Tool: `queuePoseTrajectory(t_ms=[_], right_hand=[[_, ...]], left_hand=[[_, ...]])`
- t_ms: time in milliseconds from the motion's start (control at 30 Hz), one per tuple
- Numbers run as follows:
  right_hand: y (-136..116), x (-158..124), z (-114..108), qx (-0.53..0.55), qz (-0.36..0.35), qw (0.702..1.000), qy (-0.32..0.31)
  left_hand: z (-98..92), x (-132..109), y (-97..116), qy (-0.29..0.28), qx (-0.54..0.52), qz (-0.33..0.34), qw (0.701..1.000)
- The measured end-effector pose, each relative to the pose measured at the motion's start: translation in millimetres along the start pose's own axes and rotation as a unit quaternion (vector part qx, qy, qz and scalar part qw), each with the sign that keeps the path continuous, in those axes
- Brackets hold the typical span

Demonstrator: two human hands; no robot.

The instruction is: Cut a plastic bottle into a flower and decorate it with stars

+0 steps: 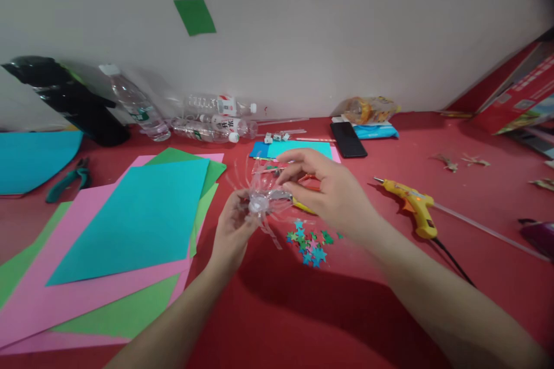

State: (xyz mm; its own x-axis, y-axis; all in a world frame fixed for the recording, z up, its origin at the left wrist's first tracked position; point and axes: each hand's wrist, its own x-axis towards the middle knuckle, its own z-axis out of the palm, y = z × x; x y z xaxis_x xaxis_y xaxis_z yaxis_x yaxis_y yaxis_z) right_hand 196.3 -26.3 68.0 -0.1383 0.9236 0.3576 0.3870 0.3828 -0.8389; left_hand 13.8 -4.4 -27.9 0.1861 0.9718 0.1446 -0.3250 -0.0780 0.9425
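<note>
A clear plastic bottle top cut into thin strips is held above the red table. My left hand grips it from below, fingers closed around its neck and cap. My right hand comes in from the right, its fingers pinched on one of the clear strips. Just under the hands lies a small heap of paper stars in blue, green and pink.
Stacked teal, pink and green paper sheets lie at the left. A yellow glue gun rests at the right with its cord. Clear bottles, a black phone, teal pliers and a red box line the back.
</note>
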Motion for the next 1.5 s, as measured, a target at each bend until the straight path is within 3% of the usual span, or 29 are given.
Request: queuePoseTrajectory(t_ms=[200, 433, 700, 1100, 1333, 1500], right_hand=[[-11, 0, -10, -0.034, -0.046, 0.997, 0.058], [-18, -1, -5, -0.124, -0.114, 0.985, 0.027], [-13, -3, 3, -0.121, -0.095, 0.988, 0.008], [-20, -7, 6, -0.091, -0.089, 0.991, -0.040], [-18, -8, 8, -0.105, -0.025, 0.994, -0.013], [-17, -12, 18, -0.085, -0.034, 0.996, 0.006]], left_hand=[[2.9, 2, 2, 0.033, 0.025, 0.019, 0.999], [6.6, 3, 7, 0.054, 0.038, 0.020, 0.998], [4.6, 1, 5, 0.055, 0.105, 0.025, 0.993], [3.2, -2, 5, 0.079, 0.106, 0.048, 0.990], [5.6, -4, 6, 0.066, 0.088, 0.033, 0.993], [8.7, -5, 8, 0.053, 0.112, 0.048, 0.991]])
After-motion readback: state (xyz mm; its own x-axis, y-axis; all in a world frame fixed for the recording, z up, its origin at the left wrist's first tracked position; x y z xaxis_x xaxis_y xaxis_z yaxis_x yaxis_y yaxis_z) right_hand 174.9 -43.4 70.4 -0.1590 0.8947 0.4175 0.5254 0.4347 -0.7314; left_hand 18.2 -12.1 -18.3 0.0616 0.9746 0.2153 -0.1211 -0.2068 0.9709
